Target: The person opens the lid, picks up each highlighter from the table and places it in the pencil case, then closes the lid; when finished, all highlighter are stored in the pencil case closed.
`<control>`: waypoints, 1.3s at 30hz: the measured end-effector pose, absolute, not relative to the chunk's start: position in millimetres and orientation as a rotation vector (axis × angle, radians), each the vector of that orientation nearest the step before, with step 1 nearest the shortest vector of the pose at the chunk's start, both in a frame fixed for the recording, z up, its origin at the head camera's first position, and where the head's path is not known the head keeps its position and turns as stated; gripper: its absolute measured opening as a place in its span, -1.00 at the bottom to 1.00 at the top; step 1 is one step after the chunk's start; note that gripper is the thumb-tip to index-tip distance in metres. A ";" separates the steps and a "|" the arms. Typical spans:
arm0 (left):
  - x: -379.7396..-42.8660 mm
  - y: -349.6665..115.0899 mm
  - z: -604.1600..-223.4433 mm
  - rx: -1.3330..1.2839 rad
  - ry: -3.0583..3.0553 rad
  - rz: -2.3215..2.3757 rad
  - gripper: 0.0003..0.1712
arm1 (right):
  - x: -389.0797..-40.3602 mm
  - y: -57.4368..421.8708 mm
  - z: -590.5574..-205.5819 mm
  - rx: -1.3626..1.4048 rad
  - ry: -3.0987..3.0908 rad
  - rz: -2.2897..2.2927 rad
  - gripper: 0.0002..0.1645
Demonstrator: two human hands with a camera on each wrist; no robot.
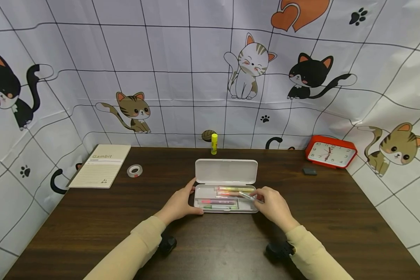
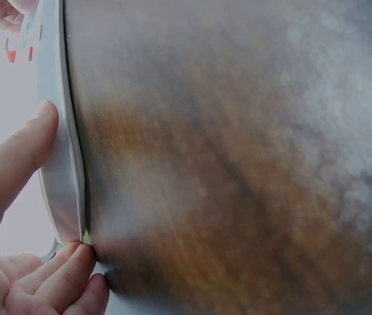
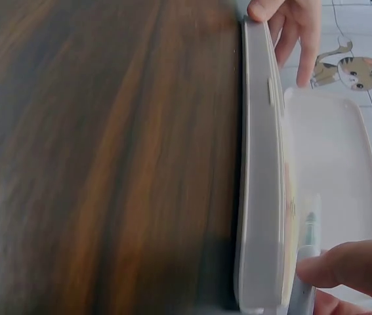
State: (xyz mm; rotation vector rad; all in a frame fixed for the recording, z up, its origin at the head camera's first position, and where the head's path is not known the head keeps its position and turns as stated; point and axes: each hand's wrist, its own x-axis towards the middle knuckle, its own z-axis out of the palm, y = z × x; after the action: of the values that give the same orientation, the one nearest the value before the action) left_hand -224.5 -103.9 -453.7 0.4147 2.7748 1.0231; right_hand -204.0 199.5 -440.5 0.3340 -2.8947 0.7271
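A white pencil case (image 1: 226,209) stands on the table with its lid (image 1: 226,171) raised at the back. Inside lie several pens, among them a yellow one (image 1: 243,189) and a purple-pink one (image 1: 217,202). My left hand (image 1: 179,205) grips the case's left end, thumb (image 2: 28,147) on its front wall and fingers round the side. Over the right end of the case, my right hand (image 1: 272,205) pinches a pale pen (image 1: 245,195) between thumb and fingers. Its clear, greenish end (image 3: 312,226) points toward the inside of the case, seen in the right wrist view.
Behind the case stands a yellow highlighter (image 1: 214,144). A roll of tape (image 1: 134,171) and a notebook (image 1: 99,165) lie at the left. On the right are a red alarm clock (image 1: 330,151) and a small dark block (image 1: 309,171). A cat-print curtain (image 1: 171,50) hangs behind the table.
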 end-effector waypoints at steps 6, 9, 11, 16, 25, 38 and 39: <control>-224.7 -104.1 -453.6 0.421 2.775 1.024 0.29 | -205.2 188.0 -440.2 0.402 -2.881 0.736 -0.80; -225.0 -104.5 -453.5 0.424 2.776 1.020 0.29 | -205.6 181.9 -440.5 0.434 -2.873 0.733 -0.80; -225.2 -104.6 -453.2 0.423 2.774 1.016 0.29 | -205.7 177.8 -441.2 0.455 -2.868 0.732 -0.81; -225.8 -104.8 -453.0 0.423 2.771 1.007 0.30 | -205.5 167.7 -442.0 0.505 -2.855 0.730 -0.84; -226.4 -104.7 -454.9 0.432 2.774 1.004 0.30 | -207.5 148.3 -441.7 0.604 -2.818 0.682 -0.82; -226.1 -104.1 -453.8 0.431 2.771 1.010 0.30 | -212.6 117.6 -437.2 0.753 -2.821 0.650 -0.84; -225.9 -104.3 -453.3 0.432 2.770 1.012 0.29 | -213.0 115.4 -436.8 0.763 -2.823 0.654 -0.84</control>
State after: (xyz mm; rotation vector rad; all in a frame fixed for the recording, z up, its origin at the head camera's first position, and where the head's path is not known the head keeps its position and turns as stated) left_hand -225.9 -104.3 -453.3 0.4317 2.7703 1.0117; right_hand -213.0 115.4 -436.8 0.7626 -2.8230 0.6536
